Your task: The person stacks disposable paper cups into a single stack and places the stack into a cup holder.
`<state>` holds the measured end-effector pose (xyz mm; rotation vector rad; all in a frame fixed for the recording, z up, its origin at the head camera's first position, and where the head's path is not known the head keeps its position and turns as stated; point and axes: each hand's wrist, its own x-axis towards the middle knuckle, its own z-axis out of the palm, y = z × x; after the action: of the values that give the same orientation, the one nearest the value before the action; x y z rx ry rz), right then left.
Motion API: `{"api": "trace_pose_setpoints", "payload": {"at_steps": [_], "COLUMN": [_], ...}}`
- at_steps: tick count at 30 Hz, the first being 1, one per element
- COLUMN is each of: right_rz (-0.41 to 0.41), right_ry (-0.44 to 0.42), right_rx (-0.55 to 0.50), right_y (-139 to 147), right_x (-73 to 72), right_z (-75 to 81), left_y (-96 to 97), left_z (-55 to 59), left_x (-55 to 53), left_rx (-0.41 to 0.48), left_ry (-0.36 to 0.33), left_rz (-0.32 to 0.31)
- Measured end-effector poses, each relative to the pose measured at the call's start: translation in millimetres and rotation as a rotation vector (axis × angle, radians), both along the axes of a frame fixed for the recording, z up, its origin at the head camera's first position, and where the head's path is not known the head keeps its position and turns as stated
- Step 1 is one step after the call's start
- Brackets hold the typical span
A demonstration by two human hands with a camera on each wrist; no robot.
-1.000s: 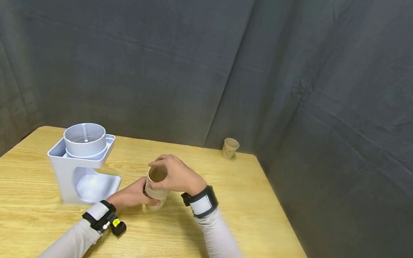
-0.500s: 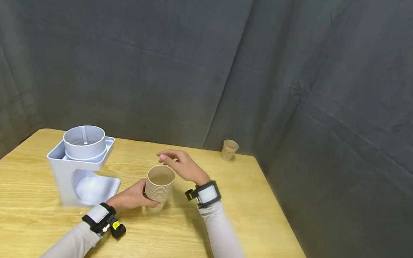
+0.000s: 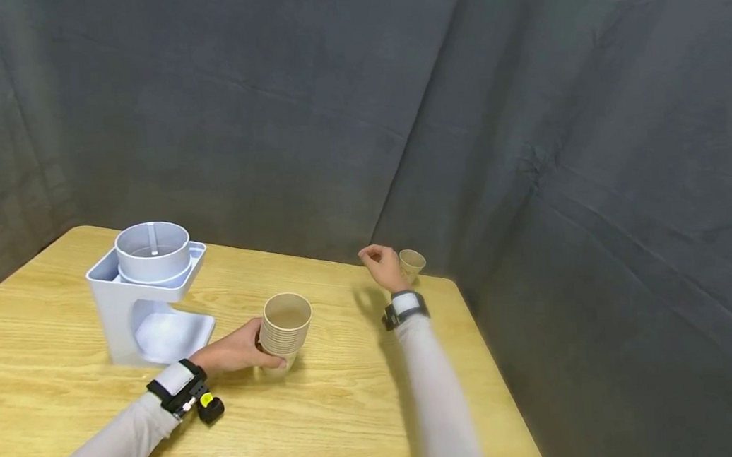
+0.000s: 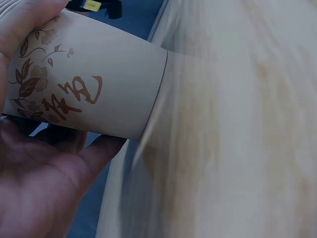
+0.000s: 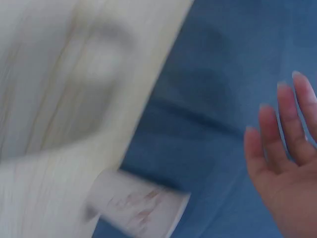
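My left hand point(image 3: 239, 349) grips a stack of nested tan paper cups point(image 3: 286, 326) near the middle of the table, fingers and thumb curled round the side. In the left wrist view, brown flowers and lettering show on the stack's lowest cup point(image 4: 94, 74). My right hand point(image 3: 383, 266) is at the back of the table, just left of a single paper cup point(image 3: 411, 262) and partly overlapping it in the head view. In the right wrist view that lone cup point(image 5: 138, 203) stands apart from the hand point(image 5: 290, 148), whose fingers are extended and hold nothing.
A white stand point(image 3: 117, 309) with a round white bowl point(image 3: 154, 254) on top is at the left of the wooden table point(image 3: 329, 429). A dark grey cloth point(image 3: 256, 123) hangs along the back and right edges of the table.
My right hand has left the mouth of the cup stack and moved right and back toward the lone cup. The left hand keeps its hold on the stack in the same place.
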<state>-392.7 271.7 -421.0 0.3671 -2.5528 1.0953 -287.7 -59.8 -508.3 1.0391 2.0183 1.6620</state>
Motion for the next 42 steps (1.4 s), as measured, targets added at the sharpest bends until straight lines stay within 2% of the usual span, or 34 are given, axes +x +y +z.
{"api": "trace_pose_setpoints", "payload": {"at_steps": [3,6,12,18,23,26,29,35,42], "right_rz": [-0.074,-0.159,-0.331,-0.391,-0.386,-0.397,-0.412,-0.451,-0.451], "right_ry": [-0.013,-0.046,-0.181,-0.276,-0.328,-0.358,-0.349,-0.232,-0.129], "right_rx": [0.034,0.112,0.307,0.455,0.425,0.411,0.424,0.408,0.398], "right_y": [18,37,68,95,104,108,109,100,88], "right_x": [-9.8,-17.5,-26.4,-33.1,-36.4,-33.4,-30.3,-24.4,-19.4], "right_z": [-5.0,-6.9,-6.0,-14.2,-19.9,-24.7,-29.3,-25.4,-22.6], "left_y": [0.2,0.9,2.3,7.5,8.8,11.1,13.0,15.3,12.2], "left_z": [-1.3,-1.4,-2.3,-3.7,-4.6,-5.3,-5.3,-0.9,3.7], "left_x": [0.3,2.6,5.6,5.7,6.0,6.6,7.1,6.6,3.2], "left_rx": [-0.003,-0.008,-0.014,0.003,0.021,0.022,0.012,-0.008,-0.007], "left_ry": [0.012,0.010,-0.006,-0.004,-0.005,-0.007,-0.009,0.000,0.010], "left_rz": [0.014,0.026,0.021,-0.010,-0.037,-0.052,-0.048,-0.027,-0.010]}}
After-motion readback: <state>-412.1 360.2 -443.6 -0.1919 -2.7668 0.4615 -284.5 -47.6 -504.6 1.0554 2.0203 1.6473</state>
